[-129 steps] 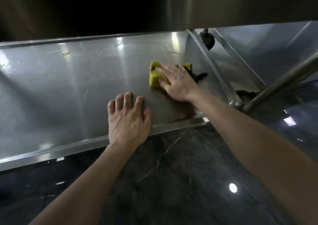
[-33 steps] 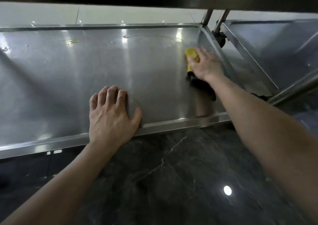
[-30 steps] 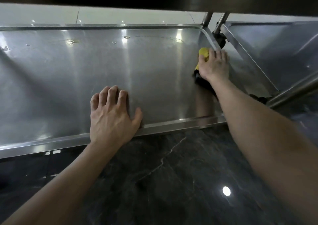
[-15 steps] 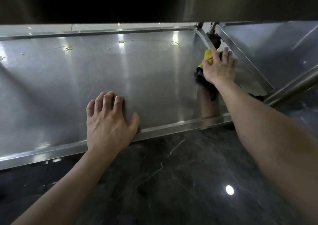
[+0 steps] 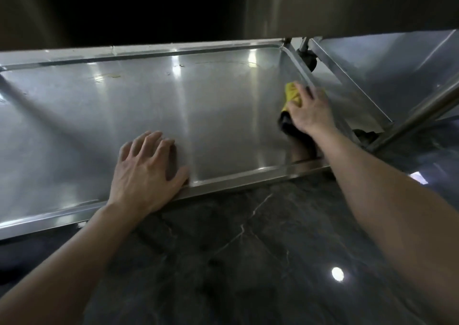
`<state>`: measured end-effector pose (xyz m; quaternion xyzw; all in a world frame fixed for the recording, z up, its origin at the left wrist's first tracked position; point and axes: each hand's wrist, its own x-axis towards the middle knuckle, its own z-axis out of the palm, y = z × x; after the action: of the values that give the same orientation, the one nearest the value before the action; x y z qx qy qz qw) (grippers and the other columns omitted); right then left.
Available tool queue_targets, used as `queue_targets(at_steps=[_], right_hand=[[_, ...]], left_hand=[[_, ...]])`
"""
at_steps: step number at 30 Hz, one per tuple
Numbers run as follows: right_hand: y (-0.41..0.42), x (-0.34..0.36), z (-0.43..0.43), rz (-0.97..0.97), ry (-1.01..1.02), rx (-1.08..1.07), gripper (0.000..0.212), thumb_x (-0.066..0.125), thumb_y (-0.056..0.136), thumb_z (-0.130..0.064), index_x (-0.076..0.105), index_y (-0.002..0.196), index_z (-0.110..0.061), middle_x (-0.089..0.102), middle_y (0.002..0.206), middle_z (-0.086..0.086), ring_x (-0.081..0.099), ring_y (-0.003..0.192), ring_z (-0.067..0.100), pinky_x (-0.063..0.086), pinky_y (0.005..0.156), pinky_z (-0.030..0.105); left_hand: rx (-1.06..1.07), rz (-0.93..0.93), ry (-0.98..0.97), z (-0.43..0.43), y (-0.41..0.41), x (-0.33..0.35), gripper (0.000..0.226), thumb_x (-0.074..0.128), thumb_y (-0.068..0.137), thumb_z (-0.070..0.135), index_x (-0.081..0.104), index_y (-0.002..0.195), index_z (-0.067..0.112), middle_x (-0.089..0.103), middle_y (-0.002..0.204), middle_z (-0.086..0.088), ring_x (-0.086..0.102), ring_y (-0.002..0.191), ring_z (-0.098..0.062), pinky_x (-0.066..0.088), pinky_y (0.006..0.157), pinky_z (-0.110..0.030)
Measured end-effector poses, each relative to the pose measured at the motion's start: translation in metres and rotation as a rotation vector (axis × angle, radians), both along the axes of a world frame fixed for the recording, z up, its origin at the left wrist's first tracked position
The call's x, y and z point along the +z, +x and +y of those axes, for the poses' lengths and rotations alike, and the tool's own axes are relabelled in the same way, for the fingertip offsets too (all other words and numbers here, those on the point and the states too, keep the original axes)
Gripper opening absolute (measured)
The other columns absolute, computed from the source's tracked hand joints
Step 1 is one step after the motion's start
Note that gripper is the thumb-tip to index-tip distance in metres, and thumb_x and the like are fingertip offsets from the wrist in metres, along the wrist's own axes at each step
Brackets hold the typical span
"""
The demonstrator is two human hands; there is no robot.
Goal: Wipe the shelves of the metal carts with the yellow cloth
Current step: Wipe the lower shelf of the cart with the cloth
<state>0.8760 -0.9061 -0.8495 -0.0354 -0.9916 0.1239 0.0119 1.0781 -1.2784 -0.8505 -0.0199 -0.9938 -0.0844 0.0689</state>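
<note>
The low steel shelf (image 5: 211, 116) of a metal cart fills the middle of the view, with a raised rim all round. The yellow cloth (image 5: 292, 96) lies against the shelf's right rim, partly covered by my right hand (image 5: 310, 112), which presses down on it. A dark part of the cloth shows under my palm. My left hand (image 5: 144, 170) rests flat on the shelf by its front rim, fingers spread, holding nothing.
The cart's upper shelf (image 5: 323, 9) overhangs the top of the view. A second cart's shelf (image 5: 387, 69) stands close on the right, with a black caster (image 5: 309, 61) and a slanted steel tube (image 5: 422, 111). Below lies dark marble floor (image 5: 248, 262).
My right hand slid the cloth from mid-shelf to the right rim, then a little back toward me along it. My left hand stayed planted at the front rim.
</note>
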Motion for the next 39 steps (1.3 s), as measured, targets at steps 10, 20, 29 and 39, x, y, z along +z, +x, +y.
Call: queue_targets(at_steps=[10,20,29,39], right_hand=[[0.102,-0.004,-0.22,-0.037,0.02,0.708,0.067,0.043,0.102,-0.056,0.027,0.166,-0.043,0.02,0.176,0.009,0.015,0.163,0.029,0.007,0.134,0.043],[0.065,-0.008,0.027,-0.026,0.108,-0.104,0.084,0.017,0.091,-0.066,0.02,0.168,-0.034,0.016,0.176,0.019,0.017,0.16,0.041,0.009,0.131,0.057],[0.139,-0.001,-0.163,-0.04,-0.047,0.611,0.069,0.046,0.101,-0.056,0.029,0.166,-0.043,0.021,0.176,0.006,0.017,0.162,0.03,0.01,0.133,0.041],[0.133,-0.011,-0.028,0.02,0.087,-0.031,0.073,0.026,0.101,-0.057,0.02,0.169,-0.033,0.018,0.175,0.019,0.017,0.16,0.041,0.013,0.132,0.056]], left_hand=[[0.047,0.028,0.003,-0.008,0.01,-0.01,0.06,0.039,0.099,0.058,0.051,0.149,0.027,0.047,0.157,-0.005,0.037,0.151,-0.033,0.029,0.124,-0.055],[0.064,0.027,-0.003,-0.001,0.004,-0.016,0.053,0.036,0.101,0.057,0.049,0.146,0.03,0.044,0.153,-0.001,0.034,0.151,-0.029,0.026,0.126,-0.053],[0.055,0.032,0.037,-0.004,0.007,-0.015,0.051,0.038,0.1,0.045,0.051,0.145,0.026,0.046,0.155,-0.002,0.036,0.151,-0.03,0.027,0.126,-0.052],[0.059,0.025,0.025,-0.003,0.005,-0.017,0.048,0.038,0.102,0.045,0.05,0.144,0.025,0.045,0.153,-0.002,0.035,0.15,-0.03,0.026,0.126,-0.053]])
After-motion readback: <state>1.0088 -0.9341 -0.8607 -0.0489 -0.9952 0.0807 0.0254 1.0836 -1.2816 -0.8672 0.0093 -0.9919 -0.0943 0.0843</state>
